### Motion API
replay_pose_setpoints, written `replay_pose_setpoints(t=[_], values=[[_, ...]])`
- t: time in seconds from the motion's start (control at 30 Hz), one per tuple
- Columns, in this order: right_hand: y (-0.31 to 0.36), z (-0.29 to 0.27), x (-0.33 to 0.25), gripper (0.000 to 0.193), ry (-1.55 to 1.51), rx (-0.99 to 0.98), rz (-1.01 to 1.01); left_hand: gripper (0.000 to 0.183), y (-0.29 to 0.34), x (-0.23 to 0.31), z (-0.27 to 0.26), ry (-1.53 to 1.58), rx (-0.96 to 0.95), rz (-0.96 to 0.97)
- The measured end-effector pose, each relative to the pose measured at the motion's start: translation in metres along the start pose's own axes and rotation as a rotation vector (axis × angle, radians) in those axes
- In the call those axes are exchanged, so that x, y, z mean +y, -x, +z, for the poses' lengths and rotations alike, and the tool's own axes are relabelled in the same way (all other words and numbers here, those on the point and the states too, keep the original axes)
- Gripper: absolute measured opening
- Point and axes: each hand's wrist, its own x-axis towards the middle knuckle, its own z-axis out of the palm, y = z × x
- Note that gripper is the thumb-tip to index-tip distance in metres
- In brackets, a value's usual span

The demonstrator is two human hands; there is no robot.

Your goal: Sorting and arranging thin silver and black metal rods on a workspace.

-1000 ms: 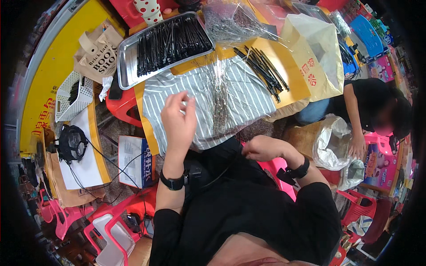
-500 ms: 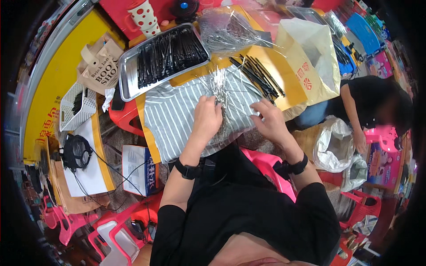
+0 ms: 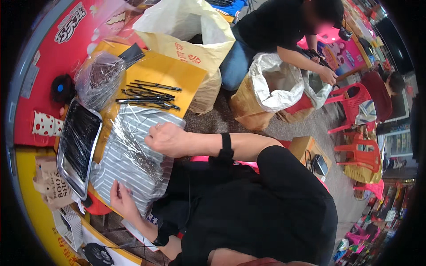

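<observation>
The left hand [image 3: 124,201] is raised at the lower left edge of the striped cloth [image 3: 104,177], fingers loosely bent, a gap between thumb and fingers, nothing visible in it. The right hand [image 3: 168,138] is above the cloth's right part, knuckles up and fingers curled inward; its fingertips are hidden, so whether it grips anything cannot be told. Each wrist carries one dark band. Counted left to right: one metal tray [image 3: 74,181], filled with black strips [image 3: 80,137] too dense to count; one clear plastic bag [image 3: 100,75] of thin pieces; one spread of silver wires [image 3: 137,153] on the cloth between the two hands, uncountable; one group of black rods [image 3: 148,95] on the yellow board [image 3: 166,71], overlapping, roughly ten. Surroundings, left to right: one polka-dot cup [image 3: 42,124], one paper bag [image 3: 49,188], one white basket [image 3: 69,228], one black fan [image 3: 63,88], one cream bag [image 3: 164,37] beside the board, a co-worker [image 3: 270,31] and one brown sack [image 3: 248,106] with white lining. The right hand hides part of the cloth; the cream bag overlaps the board's far edge.
</observation>
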Motion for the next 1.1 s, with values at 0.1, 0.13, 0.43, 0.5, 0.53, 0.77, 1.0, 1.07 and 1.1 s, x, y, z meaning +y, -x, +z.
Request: replay_pose_setpoints(t=[0.1, 0.13, 0.43, 0.5, 0.53, 0.77, 1.0, 1.07, 1.1], values=[[-0.003, 0.003, 0.001, 0.023, -0.001, 0.005, -0.027, 0.032, 0.004, 0.004, -0.009, 0.006, 0.058, 0.008], [-0.003, 0.003, 0.003, 0.023, -0.007, -0.024, -0.047, 0.032, 0.004, 0.005, -0.010, 0.004, 0.051, 0.013], [-0.010, -0.026, 0.011, 0.028, -0.266, -0.291, 0.148, 0.033, 0.010, 0.011, -0.020, 0.043, 0.149, 0.004], [-0.014, -0.018, 0.003, 0.027, -0.324, -0.231, 0.155, 0.033, 0.011, 0.011, -0.022, 0.037, 0.153, -0.018], [-0.018, -0.013, -0.002, 0.027, -0.376, -0.171, 0.164, 0.033, 0.012, 0.011, -0.022, 0.038, 0.154, -0.036], [-0.016, 0.010, -0.017, 0.020, -0.414, -0.121, 0.161, 0.026, 0.012, 0.009, 0.011, 0.109, 0.063, -0.003], [-0.018, -0.023, 0.070, 0.017, -0.153, 0.298, 0.339, 0.023, 0.018, 0.011, -0.013, 0.183, 0.163, -0.024], [-0.023, -0.029, 0.094, 0.019, -0.121, 0.274, 0.403, 0.023, 0.019, 0.013, -0.012, 0.205, 0.172, -0.031], [-0.023, -0.027, 0.104, 0.018, -0.066, 0.271, 0.376, 0.023, 0.021, 0.015, -0.009, 0.202, 0.151, -0.012]])
